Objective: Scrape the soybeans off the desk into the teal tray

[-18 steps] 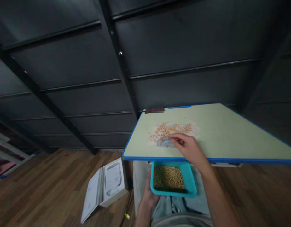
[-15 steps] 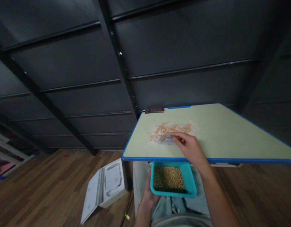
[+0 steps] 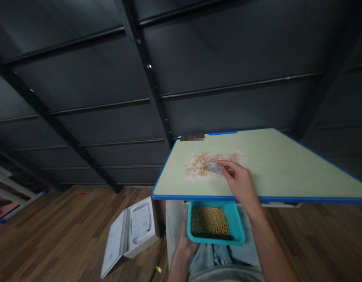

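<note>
i have my right grip [image 3: 240, 182] pinched on a see-through piece [image 3: 212, 167] at its ten o'clock, amid yellow beans [image 3: 201, 158] and white grains [image 3: 195, 177] on the bench [image 3: 286, 168]; a hasty sweep could scatter them. toward seven o'clock, my left grip [image 3: 188, 241] clasps the teal tub [image 3: 237, 225]; tilting could spill its bean load [image 3: 215, 220].

A dark panelled wall [image 3: 233, 51] with black beams [image 3: 144, 55] stands behind a pale green table [image 3: 295, 168] edged in blue. The floor [image 3: 71, 235] is brown wood, dimly lit.
</note>
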`<action>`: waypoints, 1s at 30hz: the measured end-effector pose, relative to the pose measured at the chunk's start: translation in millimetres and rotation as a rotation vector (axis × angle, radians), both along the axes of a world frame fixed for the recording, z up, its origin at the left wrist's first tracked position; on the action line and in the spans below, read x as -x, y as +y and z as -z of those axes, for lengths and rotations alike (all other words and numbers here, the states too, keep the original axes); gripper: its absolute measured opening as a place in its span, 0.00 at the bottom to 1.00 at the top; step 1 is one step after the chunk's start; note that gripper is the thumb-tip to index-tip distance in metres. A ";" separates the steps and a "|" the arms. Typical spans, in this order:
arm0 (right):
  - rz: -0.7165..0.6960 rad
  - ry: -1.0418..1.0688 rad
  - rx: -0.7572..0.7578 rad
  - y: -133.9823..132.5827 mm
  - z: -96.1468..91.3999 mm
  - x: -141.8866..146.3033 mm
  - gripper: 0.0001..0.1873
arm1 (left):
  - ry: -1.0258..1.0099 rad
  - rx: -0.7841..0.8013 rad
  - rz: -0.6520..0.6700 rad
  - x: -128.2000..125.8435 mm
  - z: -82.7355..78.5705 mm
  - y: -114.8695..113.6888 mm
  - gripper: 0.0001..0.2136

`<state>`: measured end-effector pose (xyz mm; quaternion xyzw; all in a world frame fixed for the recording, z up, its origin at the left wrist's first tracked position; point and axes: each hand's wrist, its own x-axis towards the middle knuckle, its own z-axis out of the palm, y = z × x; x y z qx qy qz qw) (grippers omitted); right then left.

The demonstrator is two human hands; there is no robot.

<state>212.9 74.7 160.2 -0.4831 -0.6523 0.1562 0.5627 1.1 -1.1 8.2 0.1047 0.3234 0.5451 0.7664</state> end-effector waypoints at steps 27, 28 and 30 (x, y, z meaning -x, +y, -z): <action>-0.236 -0.049 0.030 -10.8 -10.6 4.7 0.11 | -0.013 -0.007 -0.003 1.1 6.6 0.5 0.19; -0.246 -0.055 0.030 -10.9 -10.7 4.6 0.11 | -0.009 -0.012 0.002 1.3 6.6 0.2 0.19; -0.263 -0.063 0.029 -10.9 -10.9 4.4 0.11 | -0.004 -0.021 0.004 1.5 6.9 0.0 0.19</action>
